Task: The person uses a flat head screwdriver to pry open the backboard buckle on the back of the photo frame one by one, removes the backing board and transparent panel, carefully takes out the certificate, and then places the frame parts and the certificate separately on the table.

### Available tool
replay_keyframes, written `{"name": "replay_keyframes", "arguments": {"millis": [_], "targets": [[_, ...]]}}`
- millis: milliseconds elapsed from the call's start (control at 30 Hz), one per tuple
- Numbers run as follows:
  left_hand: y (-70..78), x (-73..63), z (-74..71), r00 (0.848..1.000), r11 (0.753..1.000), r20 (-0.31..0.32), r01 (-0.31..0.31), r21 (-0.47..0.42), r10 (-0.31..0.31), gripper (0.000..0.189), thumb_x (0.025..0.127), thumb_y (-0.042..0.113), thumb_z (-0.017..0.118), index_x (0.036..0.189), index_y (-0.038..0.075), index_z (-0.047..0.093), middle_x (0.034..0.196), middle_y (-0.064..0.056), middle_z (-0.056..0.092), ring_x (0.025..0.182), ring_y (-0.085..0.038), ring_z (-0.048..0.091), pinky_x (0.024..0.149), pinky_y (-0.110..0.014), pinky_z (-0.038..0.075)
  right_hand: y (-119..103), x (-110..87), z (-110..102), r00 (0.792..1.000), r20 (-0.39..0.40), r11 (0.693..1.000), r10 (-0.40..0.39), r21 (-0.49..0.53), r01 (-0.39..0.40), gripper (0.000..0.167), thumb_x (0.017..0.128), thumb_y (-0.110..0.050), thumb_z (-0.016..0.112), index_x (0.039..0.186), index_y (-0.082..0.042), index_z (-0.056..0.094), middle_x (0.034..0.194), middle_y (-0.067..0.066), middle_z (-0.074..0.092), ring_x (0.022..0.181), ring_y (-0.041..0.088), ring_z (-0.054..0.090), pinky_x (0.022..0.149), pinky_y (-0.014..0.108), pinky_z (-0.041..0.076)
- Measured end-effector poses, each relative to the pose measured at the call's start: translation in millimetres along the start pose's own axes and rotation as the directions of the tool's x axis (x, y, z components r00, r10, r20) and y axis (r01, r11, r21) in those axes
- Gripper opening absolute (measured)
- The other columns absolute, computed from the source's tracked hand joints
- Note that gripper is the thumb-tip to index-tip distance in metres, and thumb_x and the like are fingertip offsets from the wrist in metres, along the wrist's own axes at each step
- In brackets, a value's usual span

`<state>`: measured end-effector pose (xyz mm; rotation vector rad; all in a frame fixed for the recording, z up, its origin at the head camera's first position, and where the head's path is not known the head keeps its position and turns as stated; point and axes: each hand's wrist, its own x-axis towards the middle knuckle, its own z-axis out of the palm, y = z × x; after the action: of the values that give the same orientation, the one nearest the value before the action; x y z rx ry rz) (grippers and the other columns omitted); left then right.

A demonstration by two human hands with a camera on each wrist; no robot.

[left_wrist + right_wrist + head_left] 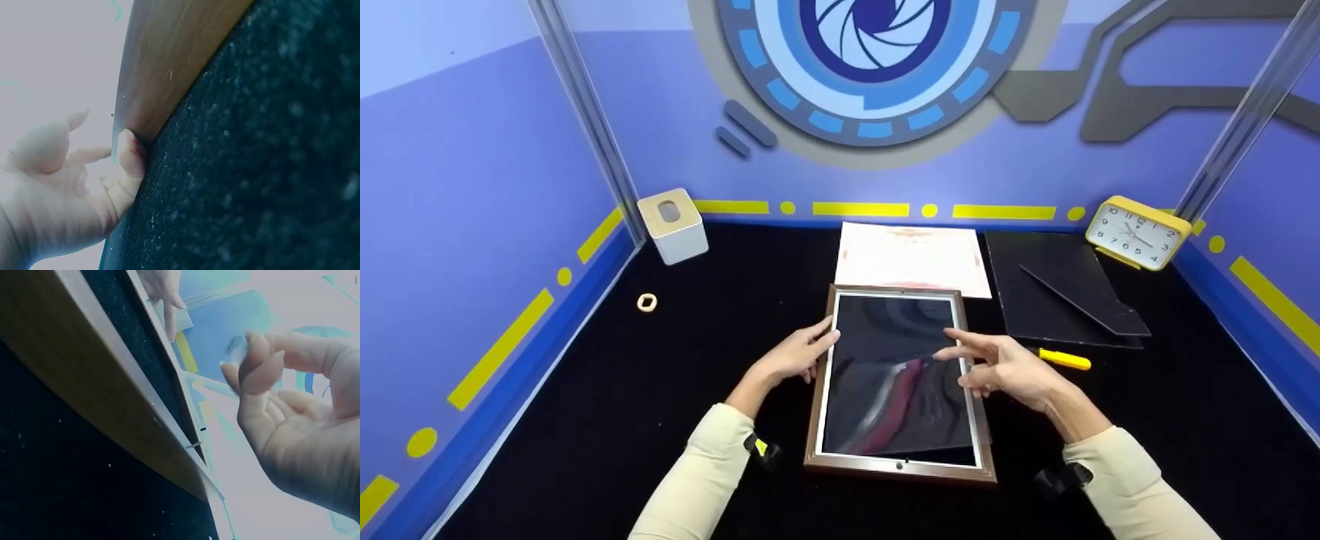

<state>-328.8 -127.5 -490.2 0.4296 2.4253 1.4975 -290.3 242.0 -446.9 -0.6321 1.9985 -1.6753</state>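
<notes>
A brown picture frame (900, 471) with a white inner border lies on the black cloth. Over its opening is a glossy clear sheet (877, 397), slightly skewed, its lower right corner overlapping the frame's edge. My left hand (795, 354) grips the frame's left side, thumb on top; the left wrist view shows a fingertip (130, 157) against the wooden side. At the right side, my right hand (1005, 369) seems to pinch the sheet, its fingers bent. A small dark spot beside the right fingertips (256, 346) is blurred, and the exact contact is unclear.
Behind the frame lies a printed white paper (913, 259). To the right are a black backing board (1050, 251) with a flap, a yellow-handled tool (1065, 360) and a yellow clock (1138, 232). A tissue box (679, 232) and a small ring (646, 302) are at left.
</notes>
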Motion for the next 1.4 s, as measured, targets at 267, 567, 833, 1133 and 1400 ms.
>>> {"name": "replay_keyframes", "arguments": {"millis": [267, 567, 833, 1133, 1400], "targets": [[0.1, -0.1, -1.1, 1.0, 1.0, 0.007, 0.013, -0.003, -0.013, 0.067, 0.105, 0.045, 0.049, 0.158, 0.011, 0.029, 0.062, -0.003, 0.047, 0.046, -0.014, 0.052, 0.045, -0.025, 0.048, 3.1, 3.7, 12.0, 0.996, -0.086, 0.999, 0.036, 0.001, -0.036, 0.076, 0.091, -0.005, 0.072, 0.153, 0.007, 0.03, 0.14, 0.029, 0.052, 0.056, 0.014, 0.061, 0.052, 0.022, 0.053], [0.2, 0.3, -1.7, 0.999, 1.0, 0.015, 0.028, 0.013, -0.029, 0.069, 0.105, 0.05, 0.046, 0.159, 0.012, 0.026, 0.072, -0.007, 0.055, 0.049, -0.014, 0.054, 0.046, -0.026, 0.05, 2.0, 2.0, 8.3, 0.996, -0.092, 0.993, -0.002, 0.119, 0.012, 0.078, 0.088, 0.006, 0.07, 0.155, 0.003, 0.029, 0.153, 0.028, 0.036, 0.063, 0.021, 0.067, 0.057, 0.028, 0.058], [-2.4, -1.1, -1.6, 0.999, 0.993, 0.014, 0.037, -0.115, -0.036, 0.053, 0.11, 0.024, 0.038, 0.16, 0.012, 0.024, 0.103, -0.022, 0.057, 0.054, -0.016, 0.053, 0.047, -0.025, 0.048, -6.0, -0.4, 2.9, 0.99, -0.139, 0.985, -0.011, 0.169, 0.035, 0.078, 0.087, 0.009, 0.069, 0.154, 0.004, 0.029, 0.146, 0.033, 0.042, 0.062, 0.019, 0.067, 0.058, 0.029, 0.059], [-7.7, -3.9, -5.6, 0.999, 0.989, 0.015, 0.033, -0.141, -0.032, 0.053, 0.111, 0.026, 0.038, 0.16, 0.011, 0.025, 0.112, -0.026, 0.059, 0.054, -0.015, 0.054, 0.046, -0.025, 0.049, -18.3, 12.6, -2.8, 0.979, -0.201, 0.949, -0.042, 0.299, 0.102, 0.082, 0.089, 0.012, 0.067, 0.156, 0.005, 0.021, 0.152, 0.024, 0.038, 0.068, 0.017, 0.067, 0.061, 0.026, 0.059], [-5.3, 0.1, -9.7, 0.992, 0.998, 0.124, -0.022, -0.061, 0.029, 0.082, 0.097, 0.015, 0.067, 0.16, 0.007, 0.016, 0.084, -0.007, 0.053, 0.06, -0.014, 0.057, 0.052, -0.026, 0.052, -46.7, 60.1, 0.8, 0.975, -0.219, 0.925, -0.035, 0.362, 0.114, 0.081, 0.089, 0.018, 0.061, 0.158, 0.0, 0.023, 0.148, 0.023, 0.046, 0.068, 0.02, 0.068, 0.064, 0.027, 0.059]]}}
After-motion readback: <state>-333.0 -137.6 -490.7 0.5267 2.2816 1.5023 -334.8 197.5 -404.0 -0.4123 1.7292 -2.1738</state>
